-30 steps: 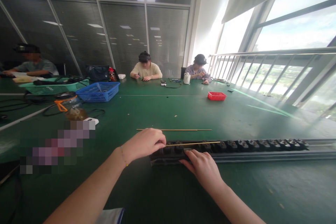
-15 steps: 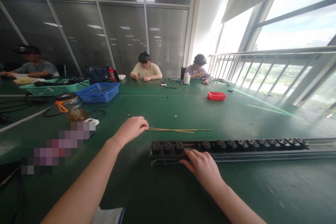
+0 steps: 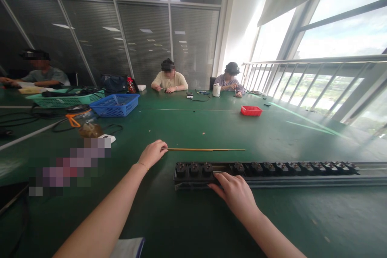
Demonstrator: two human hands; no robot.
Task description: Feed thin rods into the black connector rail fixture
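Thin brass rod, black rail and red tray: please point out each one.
thin brass rod point(image 3: 205, 149), head view, middle of its length.
black rail point(image 3: 272, 168), head view, row of black blocks.
red tray point(image 3: 250, 111), head view, front wall.

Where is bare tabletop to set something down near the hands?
Bare green table lies between the forearms, in front of the black rail; more between the thin rods and the red tray. Crowded: far left, around the blue basket, cables and jar.
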